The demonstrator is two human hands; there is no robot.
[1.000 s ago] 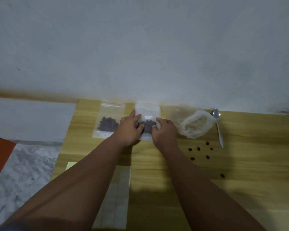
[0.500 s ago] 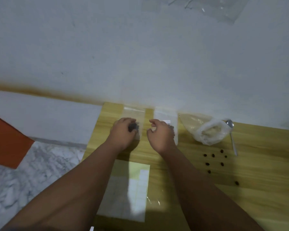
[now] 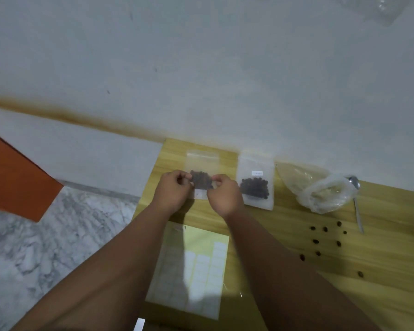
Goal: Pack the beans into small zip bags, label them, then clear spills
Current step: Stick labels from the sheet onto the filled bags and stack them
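Nearest us, a label sheet [image 3: 196, 271] lies flat on the wooden tabletop [image 3: 380, 271], between our forearms. To its right, loose beans [image 3: 315, 241] are scattered over the bare wood, well apart from the bags.

Further out, our left hand [image 3: 173, 193] and right hand [image 3: 225, 195] meet at the left bag [image 3: 202, 161], which lies near the tabletop's far edge. Each grip is clamped on this bag with fingers curled. The left pinches it at its left side and the right at its right, and its dark clump of beans [image 3: 201, 179] shows between them.

Just beside it on the right lies the right bag [image 3: 256, 203], flat, also holding a dark clump, with a small white label [image 3: 257, 173] above it.

Further right sits a crumpled clear sack [image 3: 325, 194]. A spoon [image 3: 357, 206] lies just beside it, handle pointing toward us.

Beyond the tabletop's far edge rises a pale wall [image 3: 201, 68].
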